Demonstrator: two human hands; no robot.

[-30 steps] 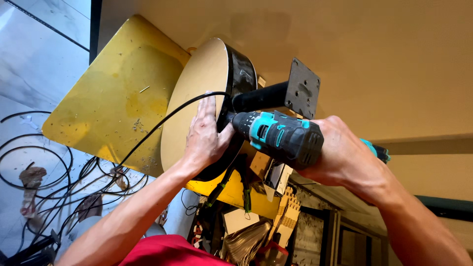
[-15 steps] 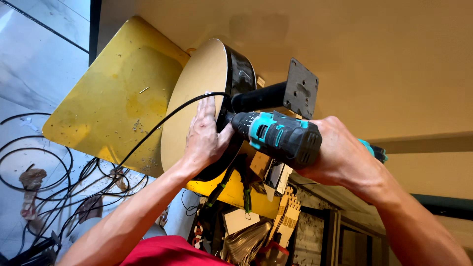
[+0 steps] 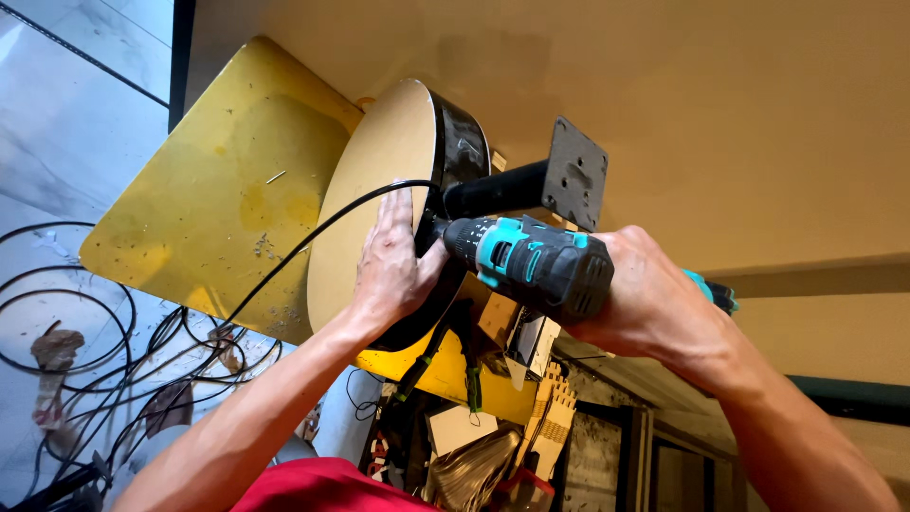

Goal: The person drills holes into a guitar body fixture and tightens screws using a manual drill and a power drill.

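Observation:
A round stool seat (image 3: 379, 180), with a tan wooden underside and a black padded rim, lies on its side on a yellow table (image 3: 209, 199). A black post with a square mounting plate (image 3: 578, 173) sticks out of it. My left hand (image 3: 393, 265) presses flat on the tan disc. My right hand (image 3: 645, 299) grips a teal and black cordless drill (image 3: 531, 265), whose nose points at the seat beside the left thumb. The bit is hidden behind my left hand.
A black cable (image 3: 303, 248) runs over the seat and down to loops of cable (image 3: 85, 313) on the grey floor at left. Wood offcuts and clamps (image 3: 493, 417) sit under the table. A beige wall (image 3: 739, 114) fills the upper right.

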